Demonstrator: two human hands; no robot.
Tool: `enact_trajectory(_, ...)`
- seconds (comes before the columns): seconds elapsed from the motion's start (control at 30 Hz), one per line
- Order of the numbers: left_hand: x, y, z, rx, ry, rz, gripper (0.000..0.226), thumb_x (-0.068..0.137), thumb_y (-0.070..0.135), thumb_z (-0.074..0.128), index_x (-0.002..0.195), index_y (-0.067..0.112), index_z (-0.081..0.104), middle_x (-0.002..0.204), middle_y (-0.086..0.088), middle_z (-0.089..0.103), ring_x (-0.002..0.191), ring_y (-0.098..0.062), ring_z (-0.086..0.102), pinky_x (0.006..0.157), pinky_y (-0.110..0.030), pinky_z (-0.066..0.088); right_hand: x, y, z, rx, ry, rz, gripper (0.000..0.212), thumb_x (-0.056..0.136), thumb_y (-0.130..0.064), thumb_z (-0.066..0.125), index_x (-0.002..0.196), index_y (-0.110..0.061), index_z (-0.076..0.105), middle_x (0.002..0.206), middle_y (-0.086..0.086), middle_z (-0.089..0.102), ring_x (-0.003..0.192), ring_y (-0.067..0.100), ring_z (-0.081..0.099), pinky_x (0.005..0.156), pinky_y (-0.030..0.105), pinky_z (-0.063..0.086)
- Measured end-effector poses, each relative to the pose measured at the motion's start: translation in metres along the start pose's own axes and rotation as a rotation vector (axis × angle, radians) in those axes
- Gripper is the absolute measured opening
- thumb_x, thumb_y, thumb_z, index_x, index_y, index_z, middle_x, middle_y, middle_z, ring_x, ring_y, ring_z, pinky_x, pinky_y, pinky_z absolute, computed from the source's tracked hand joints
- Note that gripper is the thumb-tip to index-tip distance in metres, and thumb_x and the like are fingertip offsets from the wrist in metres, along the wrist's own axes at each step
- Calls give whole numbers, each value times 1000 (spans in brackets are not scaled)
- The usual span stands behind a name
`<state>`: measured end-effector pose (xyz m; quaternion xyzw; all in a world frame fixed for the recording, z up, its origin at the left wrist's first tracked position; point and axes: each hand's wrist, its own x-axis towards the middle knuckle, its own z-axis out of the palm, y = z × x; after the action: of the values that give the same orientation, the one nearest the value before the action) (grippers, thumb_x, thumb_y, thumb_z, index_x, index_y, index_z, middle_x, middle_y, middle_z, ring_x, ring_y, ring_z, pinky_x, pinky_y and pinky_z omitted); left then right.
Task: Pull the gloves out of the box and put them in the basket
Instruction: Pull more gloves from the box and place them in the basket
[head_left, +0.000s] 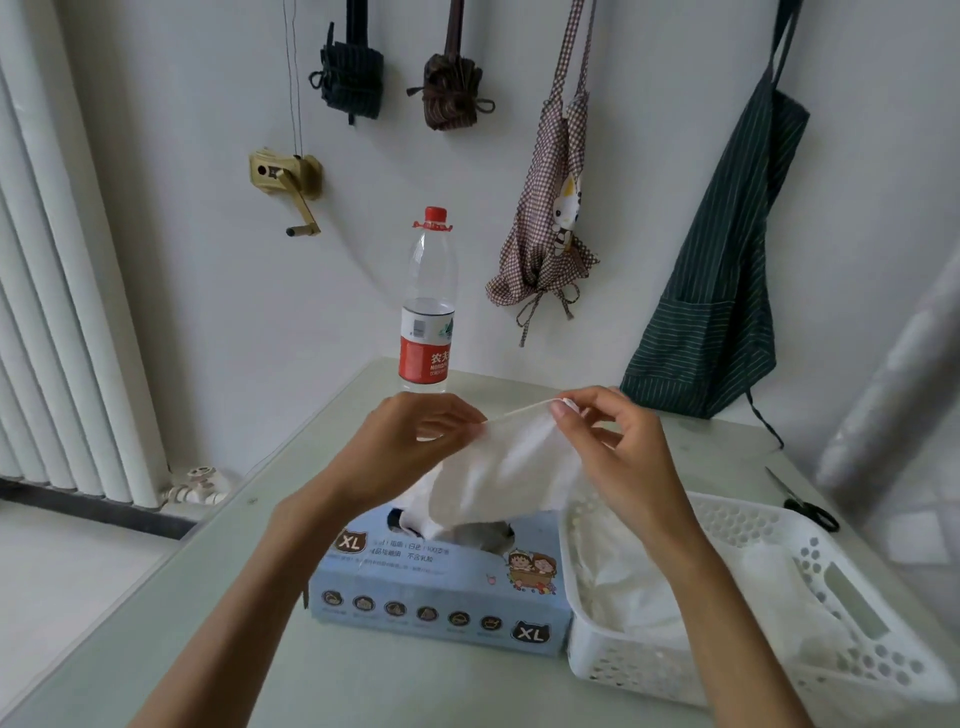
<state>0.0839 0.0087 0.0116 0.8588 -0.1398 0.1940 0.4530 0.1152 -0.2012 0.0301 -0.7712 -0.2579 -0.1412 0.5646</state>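
Observation:
A pale blue glove box (436, 587) marked XL lies on the table in front of me, its top slot open. A white glove (504, 467) hangs above the slot, stretched between my two hands. My left hand (410, 441) pinches the glove's left top edge, and my right hand (618, 447) pinches its right top corner. The glove's lower end still reaches the box opening. To the right of the box stands a white perforated basket (841, 587) with several white gloves (639, 587) lying inside it.
A water bottle (428, 306) with a red cap stands behind the box. Black scissors (805, 504) lie at the table's right edge behind the basket. Aprons (722, 291) hang on the wall beyond. A radiator (57, 312) fills the left side.

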Motion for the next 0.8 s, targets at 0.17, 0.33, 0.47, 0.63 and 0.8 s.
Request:
enact_trajectory(0.17, 17, 28, 18, -66, -29, 3, 12, 95, 20, 51, 96, 21, 63, 92, 16, 65, 86, 4, 62, 80, -12, 49, 4, -16, -36, 27, 37, -16, 10, 94, -25, 57, 89, -23, 65, 86, -9, 67, 87, 6, 62, 79, 20, 48)
enact_trajectory(0.33, 35, 56, 56, -201, 11, -1, 17, 99, 20, 44, 99, 9, 57, 80, 3, 62, 69, -9, 53, 63, -21, 44, 7, -13, -68, -63, 237, -51, 10, 93, -19, 58, 86, -22, 64, 84, 9, 69, 76, 17, 62, 66, 15, 46)
enact_trajectory(0.47, 51, 83, 84, -210, 6, 55, 13, 96, 25, 52, 92, 17, 62, 68, -4, 59, 56, -12, 44, 51, -22, 35, 11, -19, -105, -132, 374, -140, 17, 95, -16, 55, 83, -28, 61, 76, -5, 66, 68, 13, 57, 62, 16, 43)
enact_trajectory(0.63, 63, 101, 94, -314, -69, 86, 15, 87, 24, 65, 85, 11, 73, 64, -4, 60, 50, -7, 46, 45, -16, 37, 13, -18, -145, -426, 376, -201, 13, 95, -27, 54, 94, -22, 65, 71, -8, 66, 63, 12, 57, 60, 28, 44)
enact_trajectory(0.8, 68, 89, 95, -275, -181, 31, 10, 90, 12, 60, 95, 9, 68, 91, -10, 70, 78, -5, 64, 71, -18, 52, 8, -12, -168, -678, 238, -201, 19, 93, -37, 56, 97, -22, 67, 63, -3, 63, 49, 12, 49, 51, 29, 38)
